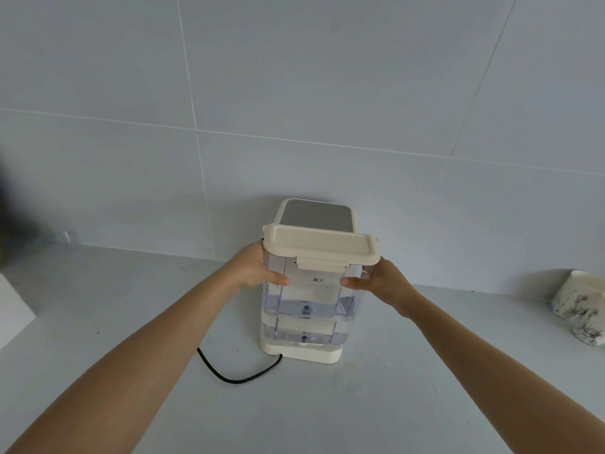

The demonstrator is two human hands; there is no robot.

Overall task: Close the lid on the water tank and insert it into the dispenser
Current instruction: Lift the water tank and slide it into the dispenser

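Observation:
A clear plastic water tank (309, 299) with some water in its lower part stands upright against the near side of a cream dispenser (315, 213), over the dispenser's cream base (304, 352). A cream lid (320, 245) lies flat and closed on top of the tank, its front latch folded down. My left hand (258, 270) grips the tank's left side just under the lid. My right hand (381, 283) grips its right side at the same height. I cannot tell whether the tank's bottom touches the base.
A black power cord (235, 375) curls over the grey counter (131, 306) from the dispenser's base toward the left. A patterned white mug (581, 309) stands at the far right. A white block (13, 306) sits at the left edge. A tiled wall rises close behind the dispenser.

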